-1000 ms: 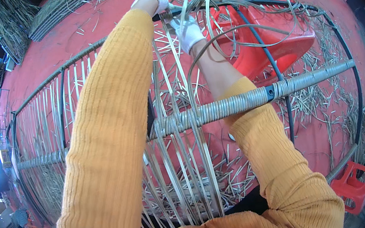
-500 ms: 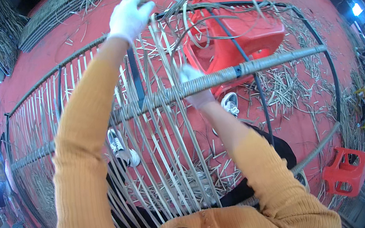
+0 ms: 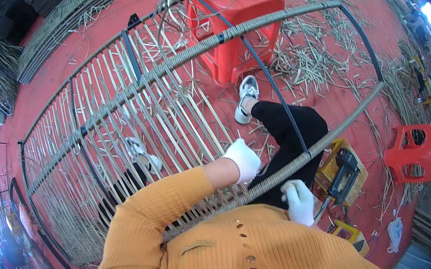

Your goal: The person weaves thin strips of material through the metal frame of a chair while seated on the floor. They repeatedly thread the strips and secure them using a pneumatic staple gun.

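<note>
A large frame of dark metal bars and strand-wrapped rails lies across my lap, its near rail close to my body. Light and grey-brown rattan strands run between the rails over its left and middle parts. My left hand, in a white glove, is closed above the last strands, just over the near rail; whatever it grips is hidden. My right hand, gloved too, sits on the body side of that rail with its fingers curled. I cannot make out anything between those fingers.
Beyond the frame stands a red plastic stool; another red stool is at the right. A black tool, like a staple gun, rests on a yellow-edged wooden stand near my right knee. Cut strand scraps litter the red floor.
Both hands have come back from the far and middle rails to the near rail. The frame's right part and far stool now appear higher in view, and the black tool has come into sight.
</note>
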`<state>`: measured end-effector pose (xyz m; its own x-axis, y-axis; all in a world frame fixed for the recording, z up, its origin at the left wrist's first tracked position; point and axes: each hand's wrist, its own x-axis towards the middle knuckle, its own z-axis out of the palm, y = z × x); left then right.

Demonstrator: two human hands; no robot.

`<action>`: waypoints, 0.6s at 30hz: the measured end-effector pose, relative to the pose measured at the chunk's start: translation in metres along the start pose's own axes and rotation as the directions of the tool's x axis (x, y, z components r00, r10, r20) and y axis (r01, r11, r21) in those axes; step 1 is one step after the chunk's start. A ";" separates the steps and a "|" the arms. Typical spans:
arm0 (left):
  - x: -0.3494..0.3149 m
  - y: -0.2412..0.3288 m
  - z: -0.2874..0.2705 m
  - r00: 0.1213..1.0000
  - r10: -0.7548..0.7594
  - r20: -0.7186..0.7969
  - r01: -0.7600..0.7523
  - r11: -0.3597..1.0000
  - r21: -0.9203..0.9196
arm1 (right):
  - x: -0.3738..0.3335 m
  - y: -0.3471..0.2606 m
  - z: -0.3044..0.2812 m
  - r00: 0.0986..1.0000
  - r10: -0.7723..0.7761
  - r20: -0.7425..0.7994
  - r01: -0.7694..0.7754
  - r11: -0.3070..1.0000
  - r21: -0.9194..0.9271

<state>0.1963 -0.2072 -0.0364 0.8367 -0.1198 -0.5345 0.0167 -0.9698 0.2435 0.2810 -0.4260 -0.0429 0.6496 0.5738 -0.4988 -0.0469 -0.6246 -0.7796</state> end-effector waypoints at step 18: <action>-0.096 -0.187 -0.032 0.114 -0.410 -0.905 0.657 0.714 -0.241 | 0.007 0.021 0.021 0.889 -0.027 0.458 -0.053 0.986 0.160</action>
<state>0.1305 -0.0073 -0.0050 0.5838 0.5765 0.5717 0.6938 -0.7199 0.0174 0.2691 -0.4243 -0.0711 0.2312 0.7691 -0.5958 -0.2023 -0.5610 -0.8027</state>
